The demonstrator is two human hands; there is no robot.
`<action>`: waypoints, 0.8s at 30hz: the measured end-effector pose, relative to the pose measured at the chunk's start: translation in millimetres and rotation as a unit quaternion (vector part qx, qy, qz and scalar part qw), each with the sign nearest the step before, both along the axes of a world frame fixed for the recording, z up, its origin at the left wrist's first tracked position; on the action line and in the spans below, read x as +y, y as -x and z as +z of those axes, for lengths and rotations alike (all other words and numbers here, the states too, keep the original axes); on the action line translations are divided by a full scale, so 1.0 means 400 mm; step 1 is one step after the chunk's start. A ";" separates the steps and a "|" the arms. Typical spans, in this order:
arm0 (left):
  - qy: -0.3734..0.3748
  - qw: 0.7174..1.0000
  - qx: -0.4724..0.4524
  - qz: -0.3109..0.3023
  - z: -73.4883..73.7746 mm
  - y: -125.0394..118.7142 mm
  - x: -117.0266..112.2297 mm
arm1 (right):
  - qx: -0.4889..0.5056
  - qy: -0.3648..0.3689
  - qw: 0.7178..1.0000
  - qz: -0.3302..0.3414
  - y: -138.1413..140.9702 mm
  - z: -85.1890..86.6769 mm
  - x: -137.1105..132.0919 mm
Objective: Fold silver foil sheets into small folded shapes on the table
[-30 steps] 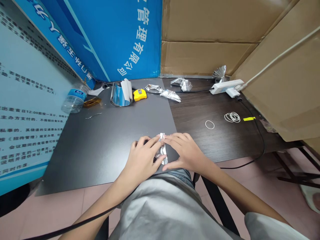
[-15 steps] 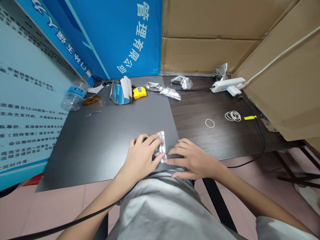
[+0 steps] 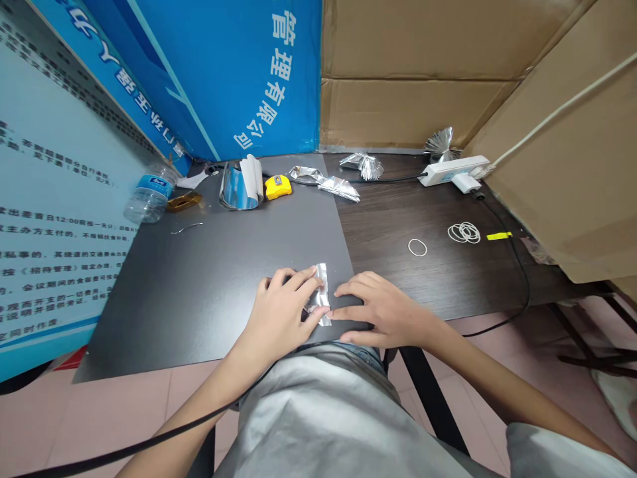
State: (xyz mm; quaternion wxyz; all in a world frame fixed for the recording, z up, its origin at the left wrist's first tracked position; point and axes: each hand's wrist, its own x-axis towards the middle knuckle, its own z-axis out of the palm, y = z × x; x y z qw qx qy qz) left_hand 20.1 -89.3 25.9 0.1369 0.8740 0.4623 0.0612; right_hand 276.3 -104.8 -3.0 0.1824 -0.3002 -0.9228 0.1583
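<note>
Head view: folded foil strip (image 3: 323, 291) clamped against grey mat (image 3: 189, 299) by left hand (image 3: 281, 311), open right hand (image 3: 383, 313) just beside, upper end free.

管理有限公司 on blue banner (image 3: 259, 79), 12:00 on notice (image 3: 60, 252)

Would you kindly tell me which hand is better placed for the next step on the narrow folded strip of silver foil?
Probably the left hand: its fingertips lie against the narrow silver foil strip on the dark grey mat. The right hand lies beside the strip, reaching only its lower end.
</note>
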 end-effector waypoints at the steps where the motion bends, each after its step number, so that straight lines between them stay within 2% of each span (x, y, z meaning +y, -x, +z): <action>1: 0.000 1.000 -0.001 0.000 0.000 0.000 0.000 | -0.002 -0.001 1.000 -0.002 -0.002 0.001 0.001; 9: -0.004 1.000 -0.003 0.000 -0.001 -0.001 0.001 | -0.022 -0.016 0.999 -0.033 -0.015 0.007 0.005; 17: -0.007 1.000 0.005 -0.001 0.002 -0.002 0.001 | -0.024 -0.004 1.000 -0.019 -0.034 0.014 0.012; 24: -0.007 1.000 0.004 0.001 0.001 -0.003 0.002 | -0.051 -0.011 0.999 0.010 -0.023 0.018 0.028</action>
